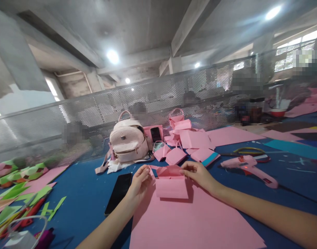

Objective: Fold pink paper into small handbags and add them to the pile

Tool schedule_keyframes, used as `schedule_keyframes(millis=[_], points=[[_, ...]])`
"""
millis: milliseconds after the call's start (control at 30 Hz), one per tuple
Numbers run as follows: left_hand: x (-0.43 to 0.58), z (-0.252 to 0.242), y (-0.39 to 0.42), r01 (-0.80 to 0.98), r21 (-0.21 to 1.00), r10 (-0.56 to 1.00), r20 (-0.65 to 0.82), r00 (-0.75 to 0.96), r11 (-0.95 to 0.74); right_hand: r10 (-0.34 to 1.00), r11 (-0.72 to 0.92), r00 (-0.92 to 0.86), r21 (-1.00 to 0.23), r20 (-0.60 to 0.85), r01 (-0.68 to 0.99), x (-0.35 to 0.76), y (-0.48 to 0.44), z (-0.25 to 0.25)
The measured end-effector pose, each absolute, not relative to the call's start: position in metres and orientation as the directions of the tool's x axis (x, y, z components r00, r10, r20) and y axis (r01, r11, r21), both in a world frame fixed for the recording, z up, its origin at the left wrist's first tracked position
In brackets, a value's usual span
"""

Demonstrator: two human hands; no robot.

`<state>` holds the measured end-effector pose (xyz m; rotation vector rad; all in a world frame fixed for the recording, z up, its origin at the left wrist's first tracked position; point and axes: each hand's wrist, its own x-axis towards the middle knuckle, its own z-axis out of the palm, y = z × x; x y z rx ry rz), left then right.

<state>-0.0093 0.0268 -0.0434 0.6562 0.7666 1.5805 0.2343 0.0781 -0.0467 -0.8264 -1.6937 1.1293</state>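
A small pink paper bag (pixel 171 185) stands on a large pink sheet (pixel 192 221) spread over the blue table (pixel 80 197). My left hand (pixel 140 181) pinches the bag's left top edge and its thin handle strip. My right hand (pixel 198 173) grips the bag's right top corner with closed fingers. Both forearms reach in from the bottom of the view.
A black phone (pixel 119 192) lies left of my left hand. A pink glue gun (pixel 248 167) and scissors (pixel 249 151) lie to the right. Behind sit a pink backpack (pixel 127 141) and several finished pink paper bags (pixel 186 138). Green and pink scraps (pixel 21 193) cover the left. A perforated metal screen (pixel 96 114) backs the table.
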Motion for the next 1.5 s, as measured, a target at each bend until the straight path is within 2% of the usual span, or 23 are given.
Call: schedule_keyframes(millis=[233,467,600,733,933,1033,1267,1500], points=[[-0.014,-0.044,0.028,-0.573,0.815,0.995,0.033,-0.099,-0.084,0.881,0.343,-0.359,-0.938,0.307,0.040,0.234,0.078,-0.048],[-0.013,-0.042,0.024,-0.390,0.915,0.994,0.111,0.006,-0.100,0.879,0.341,-0.364,-0.940,0.309,0.027,0.235,0.079,-0.049],[-0.018,-0.038,0.026,-0.262,0.959,0.983,0.140,0.120,-0.105,0.879,0.340,-0.362,-0.940,0.309,0.021,0.235,0.081,-0.049],[-0.026,-0.037,0.031,-0.206,0.974,0.974,0.132,0.184,-0.093,0.881,0.335,-0.362,-0.942,0.305,0.020,0.235,0.082,-0.050],[-0.042,-0.036,0.034,-0.163,0.986,0.950,0.014,0.313,0.039,0.886,0.327,-0.356,-0.945,0.297,0.025,0.235,0.083,-0.051],[-0.046,-0.037,0.035,-0.201,0.978,0.955,-0.001,0.297,0.064,0.887,0.323,-0.357,-0.946,0.293,0.027,0.235,0.084,-0.052],[-0.040,-0.042,0.039,-0.440,0.896,0.986,0.007,0.168,0.068,0.886,0.331,-0.355,-0.943,0.300,0.027,0.235,0.083,-0.051],[-0.032,-0.045,0.034,-0.494,0.856,0.973,-0.043,0.228,0.154,0.881,0.339,-0.361,-0.940,0.306,0.032,0.234,0.082,-0.051]])
